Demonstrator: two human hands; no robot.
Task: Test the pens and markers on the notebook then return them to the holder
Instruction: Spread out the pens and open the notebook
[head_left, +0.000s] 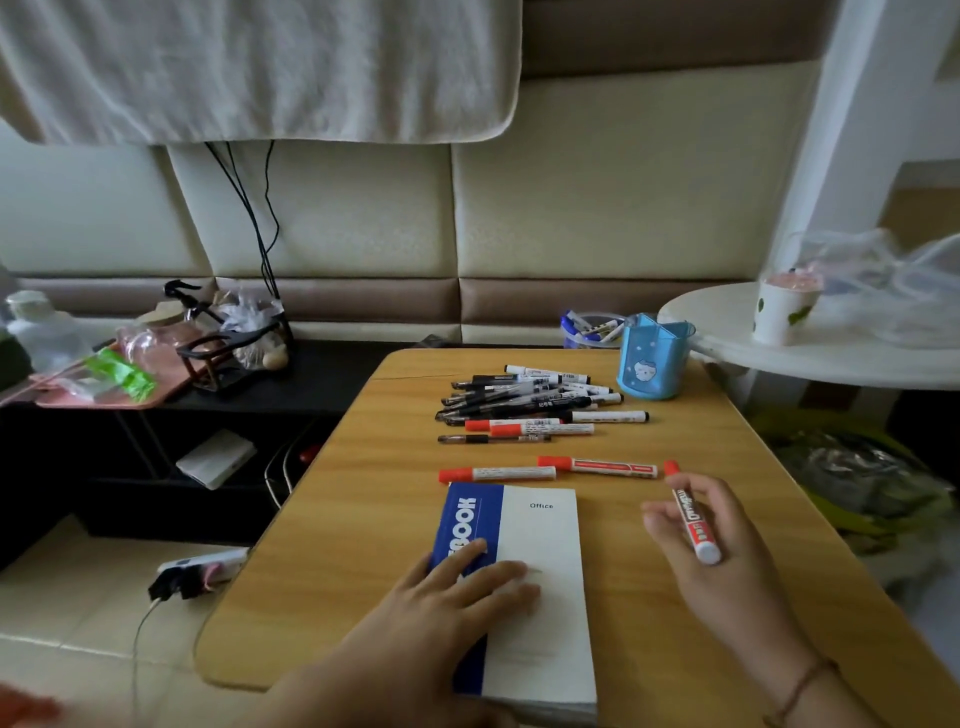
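Lying closed near the tabletop's (332, 519) near edge, the notebook (540, 597) shows a white cover with a blue spine band and the word "Office". The left hand (457, 587) rests flat on it, fingers straight and together across the lower part of the cover. Just beyond the notebook lie two red-capped markers (496, 473) end to end; farther back, toward the far edge, sits a loose pile of black pens and white markers (535, 400). At the far right corner stands the blue pen holder (653, 358) — nothing shows above its rim. The right hand (711, 540) hovers right of the notebook, palm up, fingers curled loosely round a red marker (693, 514) — capped end pointing away.
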